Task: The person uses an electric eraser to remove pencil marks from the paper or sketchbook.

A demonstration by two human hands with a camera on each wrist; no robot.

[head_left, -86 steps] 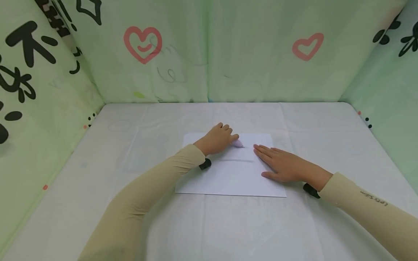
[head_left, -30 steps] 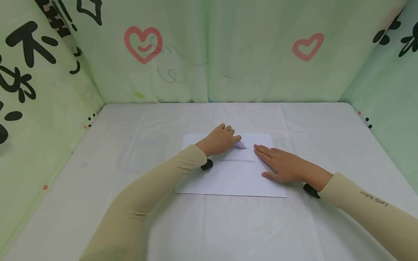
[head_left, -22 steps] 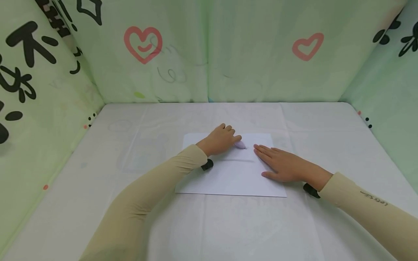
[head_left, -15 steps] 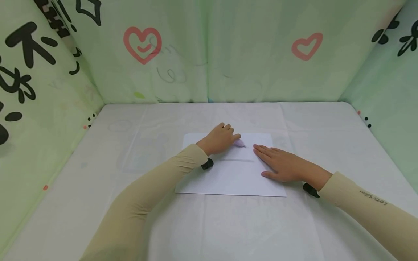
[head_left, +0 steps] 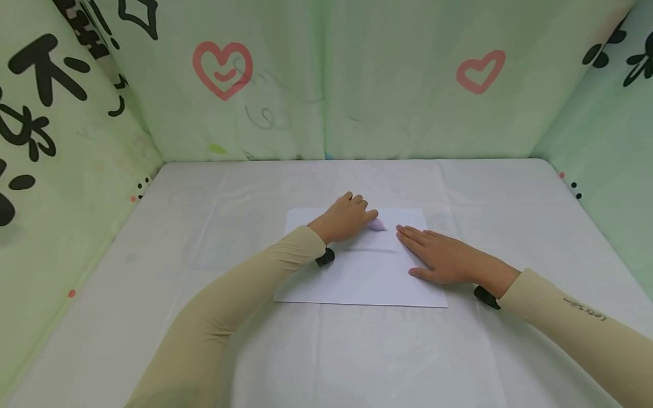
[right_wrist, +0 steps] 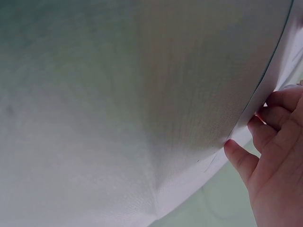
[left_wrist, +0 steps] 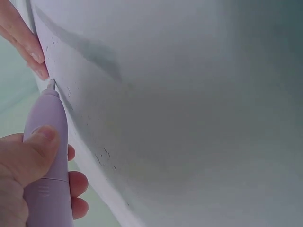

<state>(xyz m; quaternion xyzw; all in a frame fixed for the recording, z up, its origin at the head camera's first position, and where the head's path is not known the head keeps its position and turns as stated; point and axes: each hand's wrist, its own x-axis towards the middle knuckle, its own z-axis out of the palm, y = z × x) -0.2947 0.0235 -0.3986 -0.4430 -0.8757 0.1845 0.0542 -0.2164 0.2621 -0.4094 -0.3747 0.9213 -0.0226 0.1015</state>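
Toward the far side of the sheet (head_left: pixel 357 283), a little right of its middle, the lilac pen (head_left: pixel 377 225) pokes out from under the left hand (head_left: pixel 345 218), which grips it: the left wrist view shows the thumb pressed along one side of the barrel and fingers wrapped round the other. Its long axis slopes from far left to near right, so the tip (left_wrist: pixel 51 84) points away from the left hand and toward the right hand (head_left: pixel 441 258). That hand holds nothing; it lies flat over the sheet's right part, fingers straight and together, thumb set apart on the near side. Its fingertips are just beside the tip, to the right, with a narrow strip of bare paper between. The left hand is plainly the nearer, since it has the pen; the gap between tip and right fingertips looks like the relation that matters most, for a rightward stroke would have little room. Whether the tip touches the paper cannot be told for certain. The sheet rests on the white table (head_left: pixel 382 351).
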